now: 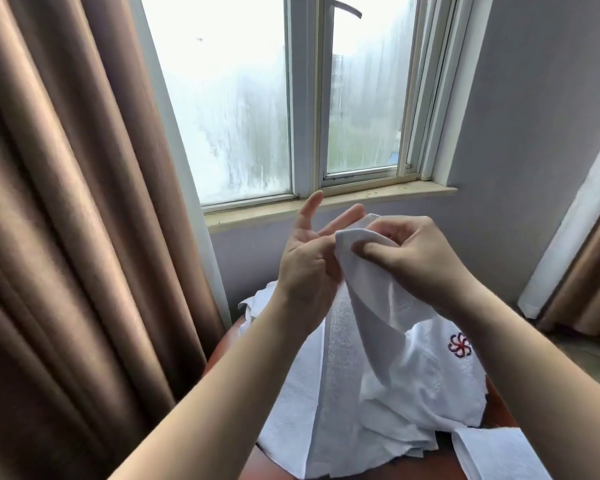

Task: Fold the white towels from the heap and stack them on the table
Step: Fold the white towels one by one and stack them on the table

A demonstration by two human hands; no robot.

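Lifted towel [371,299]: centre of view, hanging toward 6 o'clock onto the heap, probably raised so its edges fall straight for folding
Right hand [409,251]: at 3 o'clock of the towel's top, thumb and curled fingers pinching the upper corner, carrying its weight
Left hand [309,258]: at 9 o'clock of that corner, fingers straight and spread, touching the edge, gripping nothing, likely seeking the next corner
Heap [420,386]: rumpled towels at 5 o'clock
Table [222,358]: reddish-brown, beneath the heap
Window [305,98]: 12 o'clock
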